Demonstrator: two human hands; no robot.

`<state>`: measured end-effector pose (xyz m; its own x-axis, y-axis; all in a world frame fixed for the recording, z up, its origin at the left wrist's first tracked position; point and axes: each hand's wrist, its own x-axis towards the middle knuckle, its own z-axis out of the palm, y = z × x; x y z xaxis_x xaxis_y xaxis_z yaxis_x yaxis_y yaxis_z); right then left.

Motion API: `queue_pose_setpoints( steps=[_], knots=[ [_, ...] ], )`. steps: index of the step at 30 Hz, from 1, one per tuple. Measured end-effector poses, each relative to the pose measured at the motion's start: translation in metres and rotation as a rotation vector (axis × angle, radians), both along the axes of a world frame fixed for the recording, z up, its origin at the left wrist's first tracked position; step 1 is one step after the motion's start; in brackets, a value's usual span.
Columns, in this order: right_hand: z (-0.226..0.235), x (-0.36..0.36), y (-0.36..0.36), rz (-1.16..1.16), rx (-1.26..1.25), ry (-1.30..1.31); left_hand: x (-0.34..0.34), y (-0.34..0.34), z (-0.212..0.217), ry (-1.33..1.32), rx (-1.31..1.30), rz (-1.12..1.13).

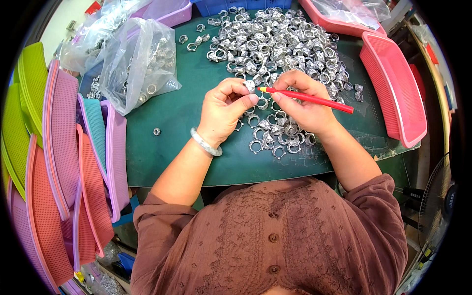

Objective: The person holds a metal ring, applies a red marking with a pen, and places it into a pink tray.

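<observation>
My left hand [223,110] pinches a small silver metal ring part [250,86] between thumb and fingers, above the green mat [172,147]. My right hand [302,101] grips a red pencil-like tool [314,99] whose tip points left and touches the held part. A pale bangle [205,142] sits on my left wrist. Below both hands lie several loose ring parts [270,135]. A large heap of the same silver parts [275,42] covers the far middle of the mat.
Clear plastic bags of parts [140,61] lie at the far left. Stacked pink, purple, orange and green mesh baskets [64,162] stand on the left. Pink baskets [393,88] sit on the right. One stray ring [157,131] lies on the mat. A fan [437,201] stands lower right.
</observation>
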<state>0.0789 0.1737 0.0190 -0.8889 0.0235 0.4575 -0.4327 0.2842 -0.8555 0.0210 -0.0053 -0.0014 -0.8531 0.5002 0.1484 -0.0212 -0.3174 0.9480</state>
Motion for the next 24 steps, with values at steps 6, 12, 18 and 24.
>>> queue_pose_setpoints(
  steps=[6,12,18,24],
  knots=[
    [0.0037,0.0005,0.0,0.001,-0.036,-0.014,0.0,0.0001,0.0013,-0.022,0.001,0.001],
    [-0.0003,-0.0008,-0.0025,0.02,-0.016,0.016,0.0001,0.0002,0.0013,-0.016,-0.002,-0.008],
    [-0.0032,-0.0024,-0.0027,0.03,0.017,0.034,-0.0012,-0.001,-0.0025,0.046,-0.005,-0.02],
    [-0.0005,-0.0012,0.0026,-0.008,0.044,0.056,-0.0013,-0.0012,-0.0013,0.007,0.01,-0.003]
  ],
)
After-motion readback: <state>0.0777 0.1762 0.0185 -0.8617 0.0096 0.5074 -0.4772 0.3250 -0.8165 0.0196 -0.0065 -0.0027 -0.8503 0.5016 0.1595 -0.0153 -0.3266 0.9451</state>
